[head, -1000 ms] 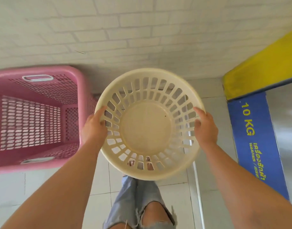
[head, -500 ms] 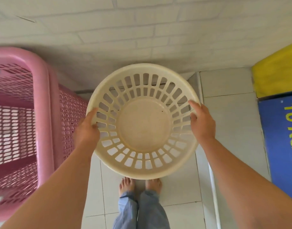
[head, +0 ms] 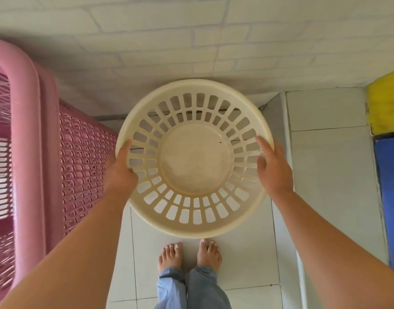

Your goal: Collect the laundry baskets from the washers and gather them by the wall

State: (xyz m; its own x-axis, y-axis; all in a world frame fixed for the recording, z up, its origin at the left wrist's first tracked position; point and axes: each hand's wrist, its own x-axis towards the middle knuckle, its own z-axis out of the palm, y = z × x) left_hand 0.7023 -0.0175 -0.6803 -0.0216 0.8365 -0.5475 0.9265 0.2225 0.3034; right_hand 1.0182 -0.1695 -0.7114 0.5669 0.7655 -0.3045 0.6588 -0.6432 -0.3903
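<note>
Item held: one round cream basket (head: 195, 166), slotted sides, empty, open side up. I had my left hand (head: 120, 172) clamped on its left rim, thumb inside over the slots; my right hand (head: 274, 168) gripped the right rim likewise. Position: above the white tiled floor (head: 325, 166), close to the white brick wall (head: 169, 52). Just left of it stood a pink basket (head: 84, 166). My bare feet (head: 189, 255) showed below.

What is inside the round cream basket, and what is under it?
The cream basket is empty. Through its slots, pale floor tiles show. Its solid bottom hides the floor below.
</note>
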